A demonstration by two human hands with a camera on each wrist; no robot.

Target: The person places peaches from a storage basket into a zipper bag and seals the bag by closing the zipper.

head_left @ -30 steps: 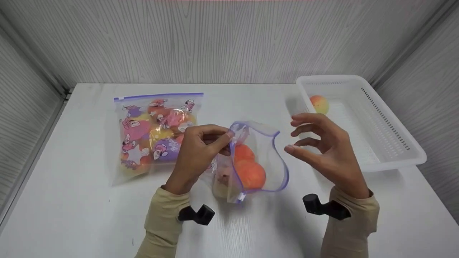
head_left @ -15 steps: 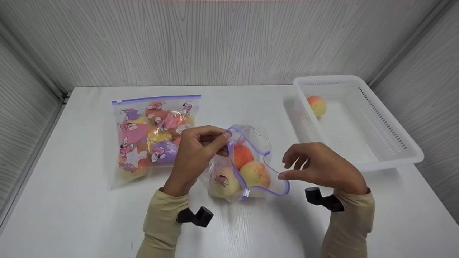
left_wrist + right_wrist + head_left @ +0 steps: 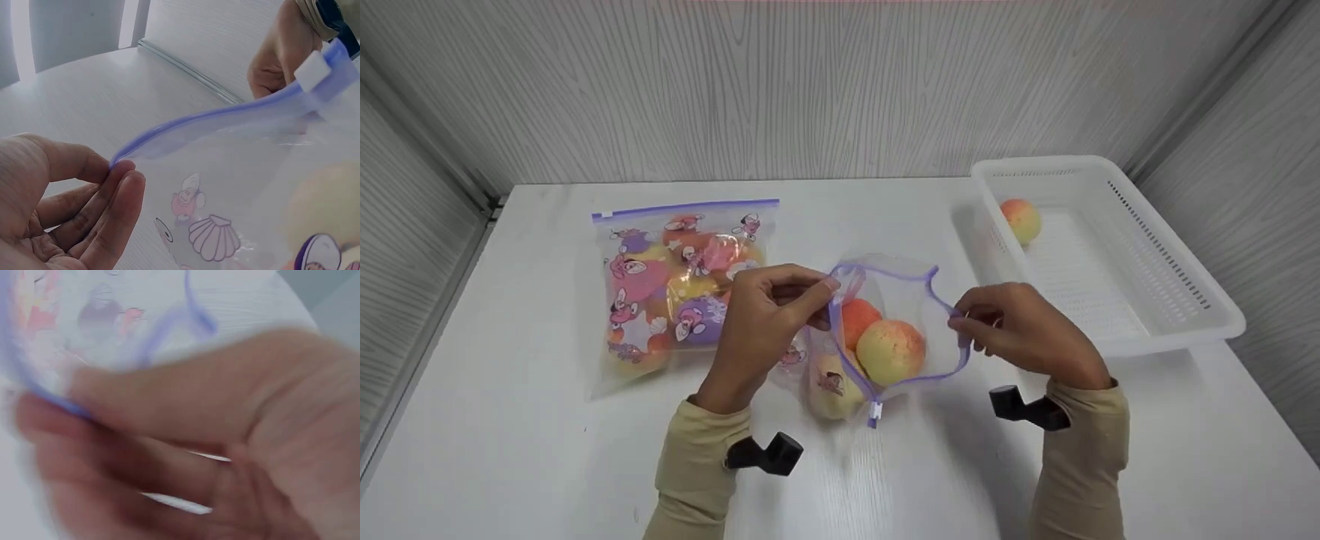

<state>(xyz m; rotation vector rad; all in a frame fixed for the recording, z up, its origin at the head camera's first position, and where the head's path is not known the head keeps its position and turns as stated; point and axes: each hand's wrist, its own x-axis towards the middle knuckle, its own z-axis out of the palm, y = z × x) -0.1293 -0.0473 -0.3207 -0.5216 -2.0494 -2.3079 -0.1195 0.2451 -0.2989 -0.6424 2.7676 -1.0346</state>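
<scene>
Between the two hands, a clear zip bag (image 3: 937,352) with a purple edge gapes wide, its white slider (image 3: 875,410) at the near corner. Inside lie several peaches (image 3: 891,352), red and yellow. The left hand (image 3: 772,322) pinches the bag's left rim between thumb and fingers; the left wrist view shows the purple strip (image 3: 185,119) caught at the fingertips. On the opposite side, the right hand (image 3: 1020,330) pinches the right rim, its thumb and forefinger on the purple strip in the blurred right wrist view.
A zipped, printed bag (image 3: 682,292) full of fruit lies flat on the left of the white table (image 3: 510,450). At the right stands a white plastic basket (image 3: 1192,330) with one peach (image 3: 1021,220) at its left wall. Panelled walls (image 3: 840,90) surround the table.
The right hand has come from the basket side down to the bag's right rim and taken hold of it. The bag's mouth is spread wider than half a second ago. The left hand keeps its pinch.
</scene>
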